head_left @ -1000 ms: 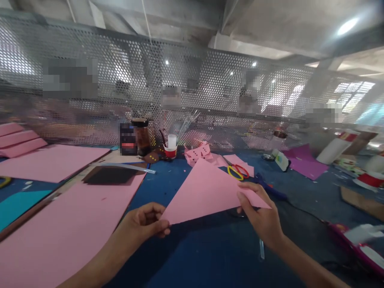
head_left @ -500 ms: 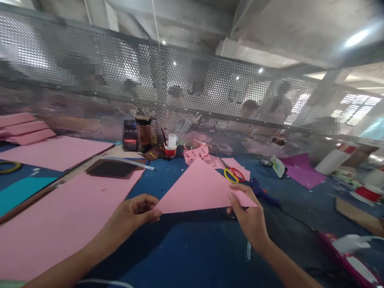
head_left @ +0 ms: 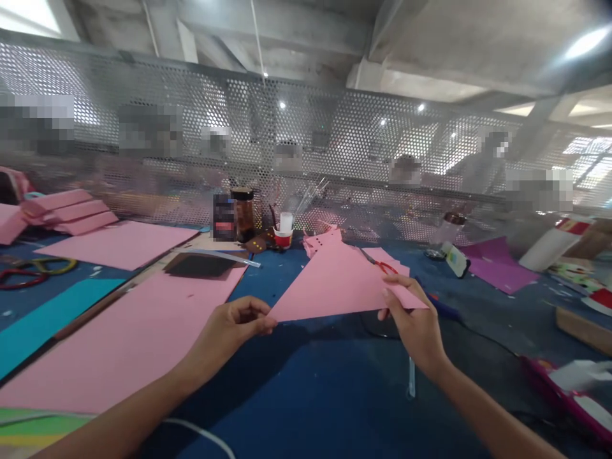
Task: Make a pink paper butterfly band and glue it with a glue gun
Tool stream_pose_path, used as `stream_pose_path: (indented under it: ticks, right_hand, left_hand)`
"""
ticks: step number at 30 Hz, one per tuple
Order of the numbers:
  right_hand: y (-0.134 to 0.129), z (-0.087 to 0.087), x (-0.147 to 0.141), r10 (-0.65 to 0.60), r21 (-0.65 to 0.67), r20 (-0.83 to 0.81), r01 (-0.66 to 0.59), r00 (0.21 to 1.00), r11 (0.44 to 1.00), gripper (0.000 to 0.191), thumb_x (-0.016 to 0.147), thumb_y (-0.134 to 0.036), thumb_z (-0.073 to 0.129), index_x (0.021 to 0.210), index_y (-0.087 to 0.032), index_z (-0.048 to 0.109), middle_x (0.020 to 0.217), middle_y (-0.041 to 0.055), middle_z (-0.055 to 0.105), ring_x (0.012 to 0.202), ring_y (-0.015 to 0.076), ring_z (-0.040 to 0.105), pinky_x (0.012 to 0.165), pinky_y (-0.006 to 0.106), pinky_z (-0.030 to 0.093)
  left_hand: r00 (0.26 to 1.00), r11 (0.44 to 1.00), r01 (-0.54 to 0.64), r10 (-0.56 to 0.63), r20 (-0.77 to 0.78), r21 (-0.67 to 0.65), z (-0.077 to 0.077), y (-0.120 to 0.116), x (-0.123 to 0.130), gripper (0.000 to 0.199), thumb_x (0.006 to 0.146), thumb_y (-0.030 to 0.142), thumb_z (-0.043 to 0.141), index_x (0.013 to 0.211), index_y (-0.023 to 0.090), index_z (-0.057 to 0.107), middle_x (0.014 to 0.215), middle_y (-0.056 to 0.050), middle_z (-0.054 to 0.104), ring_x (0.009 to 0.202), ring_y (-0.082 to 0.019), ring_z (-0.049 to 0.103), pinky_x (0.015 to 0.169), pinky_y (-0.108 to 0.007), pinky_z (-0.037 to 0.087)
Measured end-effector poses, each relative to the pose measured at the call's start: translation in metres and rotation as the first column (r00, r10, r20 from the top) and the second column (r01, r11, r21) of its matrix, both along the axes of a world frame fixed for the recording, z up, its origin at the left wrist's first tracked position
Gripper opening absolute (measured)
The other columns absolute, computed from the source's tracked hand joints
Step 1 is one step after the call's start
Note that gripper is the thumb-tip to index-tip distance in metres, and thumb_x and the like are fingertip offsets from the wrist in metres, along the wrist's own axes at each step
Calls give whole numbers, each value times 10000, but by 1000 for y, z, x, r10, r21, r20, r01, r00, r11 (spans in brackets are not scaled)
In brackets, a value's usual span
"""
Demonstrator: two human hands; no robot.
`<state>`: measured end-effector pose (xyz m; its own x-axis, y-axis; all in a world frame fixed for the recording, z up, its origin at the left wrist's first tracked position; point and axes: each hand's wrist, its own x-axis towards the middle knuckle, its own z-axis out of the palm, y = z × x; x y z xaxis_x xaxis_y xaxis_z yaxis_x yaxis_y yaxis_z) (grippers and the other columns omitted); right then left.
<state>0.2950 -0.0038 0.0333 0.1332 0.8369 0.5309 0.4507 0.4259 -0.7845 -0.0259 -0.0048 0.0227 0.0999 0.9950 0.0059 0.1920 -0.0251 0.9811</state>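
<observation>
A pink paper triangle (head_left: 335,285) is stretched between my two hands above the blue tabletop (head_left: 306,389). My left hand (head_left: 246,319) pinches its left corner between thumb and fingers. Near the right corner, my right hand (head_left: 414,315) grips the sheet with the thumb on top and fingers beneath. Behind the triangle lie scissors (head_left: 382,264) with a red handle, partly covered, and pink cut pieces (head_left: 322,241) with dark dots. A blue glue gun (head_left: 447,309) shows just past my right hand.
Large pink sheets (head_left: 157,331) and a teal sheet (head_left: 62,319) cover the left side. A red-and-white cup (head_left: 283,238) and a dark jar (head_left: 243,213) stand before the perforated metal screen (head_left: 344,134). A magenta power strip (head_left: 564,395) lies at right, with a cable.
The view has shifted, so the table's contents appear farther right. Both hands still hold the paper triangle, which now covers more of the scissors.
</observation>
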Motion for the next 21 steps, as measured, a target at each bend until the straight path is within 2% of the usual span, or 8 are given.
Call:
stream_pose_path:
  ticks: [4,8,11,14,16,18,20,21]
  right_hand:
    - [-5,6,-1,-27,49,-1,27,1000,998,201,933,-320,546,1098,-222,605,978,37,649,534,101,601,584,291,538]
    - [-7,10,0,-30,75,20,28,999,997,181,906,-298,564,1053,-227,643,1056,34,643,531,94,599,568,282,539]
    - [-7,11,1,-8,21,-13,8,1000,1000,120,873,-268,589,947,-224,673,981,14,653,534,92,566,540,255,518]
    - [-7,10,3,60,-71,-91,-66,994,995,86,862,-265,599,848,-222,673,910,-1,636,531,88,529,509,234,493]
    - [-7,8,4,141,-128,-142,-160,980,979,92,868,-273,593,849,-226,670,911,-2,617,543,89,523,493,226,483]
    - [-7,7,4,220,-181,-176,-251,960,951,100,874,-273,583,855,-225,668,890,-3,596,570,96,530,486,219,473]
    - [-8,6,1,285,-234,-192,-326,939,916,107,872,-260,570,847,-219,665,860,-5,575,588,99,531,483,212,468]
    - [-9,6,-1,322,-264,-192,-365,927,893,110,868,-251,564,842,-215,664,846,-5,567,596,102,531,485,210,469]
  left_hand:
    - [1000,998,29,-29,-13,47,3,-3,0,222,725,395,766,781,199,679,711,-5,699,717,-175,642,696,-263,491]
    - [999,997,50,-49,-9,62,3,-1,-2,238,732,380,779,793,180,667,686,0,672,673,-147,598,668,-254,470]
    - [990,994,106,-108,95,27,2,4,-8,271,736,342,793,900,175,658,692,5,672,660,-129,597,651,-240,470]
    - [940,973,225,-205,271,-45,2,10,-17,425,745,299,796,1122,213,619,678,35,657,630,-112,617,624,-218,484]
    - [884,930,360,-318,342,-68,3,12,-25,480,724,281,814,1161,226,623,641,57,630,585,-99,618,596,-204,490]
    - [824,857,507,-453,341,-87,5,12,-33,374,686,261,840,1023,193,692,628,42,656,555,-97,631,577,-195,500]
    - [756,746,644,-586,293,-169,8,9,-40,237,668,240,852,850,155,725,642,-6,719,568,-117,673,574,-190,517]
    - [711,669,703,-646,279,-242,9,7,-42,223,658,235,859,820,146,733,664,-32,745,598,-140,700,587,-200,535]
